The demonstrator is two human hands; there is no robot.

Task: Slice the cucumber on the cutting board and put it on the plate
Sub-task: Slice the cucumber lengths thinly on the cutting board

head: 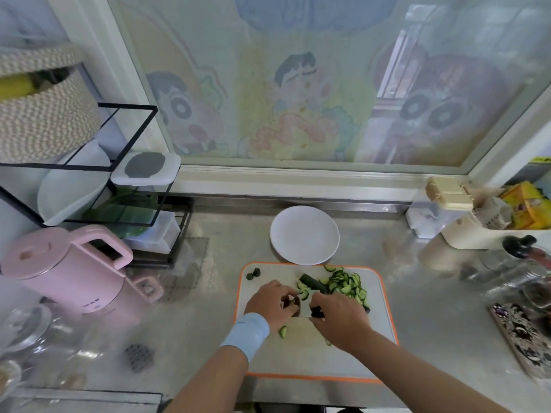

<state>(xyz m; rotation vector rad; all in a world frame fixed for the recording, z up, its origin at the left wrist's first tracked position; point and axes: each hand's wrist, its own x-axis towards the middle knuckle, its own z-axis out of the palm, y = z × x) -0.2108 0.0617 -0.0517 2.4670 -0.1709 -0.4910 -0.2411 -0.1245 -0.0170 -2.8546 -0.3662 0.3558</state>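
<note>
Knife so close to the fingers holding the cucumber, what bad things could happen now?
The left hand holds the cucumber piece right beside the knife gripped by the right hand; a slip might nick a finger. A loose slice lies near the left wrist and could get brushed off the cutting board. The sliced pile sits beside the blade and could scatter when carried to the plate.

brushed stainless-steel counter (432, 308), dully reflective; pale grey rectangular plastic cutting board with orange rim (313, 353), matt; round white plate (304, 234), smooth with a soft sheen; green cucumber slices (347, 283), glossy cut faces; pink plastic kettle (59, 278), smooth, satin; beige woven basket (44, 120), rough; thin black metal rack (128, 106), matt; light blue cloth wristband (247, 332).
</note>
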